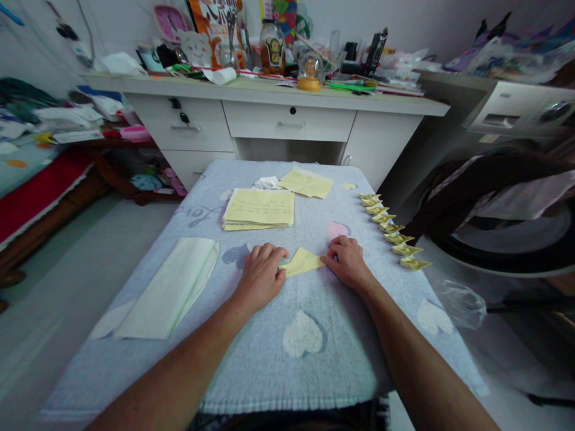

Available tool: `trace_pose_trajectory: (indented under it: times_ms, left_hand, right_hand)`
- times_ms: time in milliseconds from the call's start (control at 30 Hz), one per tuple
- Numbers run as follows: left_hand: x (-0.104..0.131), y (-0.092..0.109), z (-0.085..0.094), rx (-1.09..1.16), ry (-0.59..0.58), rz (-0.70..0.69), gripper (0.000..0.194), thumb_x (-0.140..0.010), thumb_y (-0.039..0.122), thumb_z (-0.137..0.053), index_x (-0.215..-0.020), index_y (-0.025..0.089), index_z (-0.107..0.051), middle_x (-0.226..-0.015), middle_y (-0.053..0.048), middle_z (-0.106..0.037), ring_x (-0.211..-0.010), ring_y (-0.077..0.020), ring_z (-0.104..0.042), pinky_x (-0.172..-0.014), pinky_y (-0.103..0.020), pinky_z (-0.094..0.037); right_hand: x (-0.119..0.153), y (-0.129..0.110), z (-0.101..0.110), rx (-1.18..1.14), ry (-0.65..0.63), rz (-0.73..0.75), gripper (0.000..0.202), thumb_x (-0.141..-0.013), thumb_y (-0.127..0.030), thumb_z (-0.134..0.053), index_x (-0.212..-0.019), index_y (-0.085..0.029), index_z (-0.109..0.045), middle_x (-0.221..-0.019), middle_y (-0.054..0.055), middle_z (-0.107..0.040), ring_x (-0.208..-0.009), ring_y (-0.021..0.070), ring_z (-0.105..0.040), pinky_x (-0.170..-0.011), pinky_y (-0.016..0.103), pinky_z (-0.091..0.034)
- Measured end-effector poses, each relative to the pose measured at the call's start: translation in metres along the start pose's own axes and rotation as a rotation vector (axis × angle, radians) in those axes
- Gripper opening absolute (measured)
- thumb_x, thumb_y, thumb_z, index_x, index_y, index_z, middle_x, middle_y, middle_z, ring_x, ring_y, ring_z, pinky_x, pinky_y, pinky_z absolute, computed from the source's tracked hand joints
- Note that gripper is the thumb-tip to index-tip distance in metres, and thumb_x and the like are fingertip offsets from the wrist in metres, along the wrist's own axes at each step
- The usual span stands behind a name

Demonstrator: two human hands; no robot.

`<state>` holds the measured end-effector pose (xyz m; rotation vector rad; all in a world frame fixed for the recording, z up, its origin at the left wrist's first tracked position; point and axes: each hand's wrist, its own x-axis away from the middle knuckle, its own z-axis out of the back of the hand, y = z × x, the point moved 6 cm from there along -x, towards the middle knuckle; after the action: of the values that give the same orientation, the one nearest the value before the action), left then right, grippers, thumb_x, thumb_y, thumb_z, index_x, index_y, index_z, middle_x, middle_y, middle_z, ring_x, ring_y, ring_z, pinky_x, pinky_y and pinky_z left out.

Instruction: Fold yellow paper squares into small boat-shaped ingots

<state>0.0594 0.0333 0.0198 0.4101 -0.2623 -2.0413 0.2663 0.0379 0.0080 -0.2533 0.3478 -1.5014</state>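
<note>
A folded yellow paper (303, 261), pointed at the top, lies on the cloth-covered table between my hands. At its left corner, my left hand (264, 269) pinches the edge with fingers curled. The right corner is gripped by my right hand (345, 258), thumb and fingers together. Beyond them rests a stack of yellow paper sheets (259, 208) with handwriting on the top one. Loose creased yellow sheets (307, 182) lie behind it to the right. Several small folded yellow paper boats (389, 228) form a row along the table's right side.
A folded pale green-white bundle (173, 287) lies at the left on the blue heart-patterned tablecloth (260, 365). Crumpled white tissue (266, 182) sits behind the stack. A cluttered white desk (287, 123) stands beyond, with a washing machine (507, 120) at the right and a bed (40, 185) at the left.
</note>
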Motion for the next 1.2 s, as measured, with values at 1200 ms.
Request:
trace_pose_trajectory:
  times_ms: [1200]
  left_hand:
    - [0.005,0.03,-0.013,-0.044,-0.21,-0.355,0.038,-0.09,0.015,-0.049,-0.123,0.033,-0.057,-0.111,-0.002,-0.059,-0.101,-0.0194,-0.047,-0.085,-0.033,-0.038]
  right_hand:
    - [0.014,-0.049,-0.002,-0.149,0.031,0.296,0.012,-0.082,-0.015,-0.048,-0.082,-0.018,-0.059,-0.079,0.005,-0.06,-0.079,0.0172,-0.052,-0.074,0.027,-0.038]
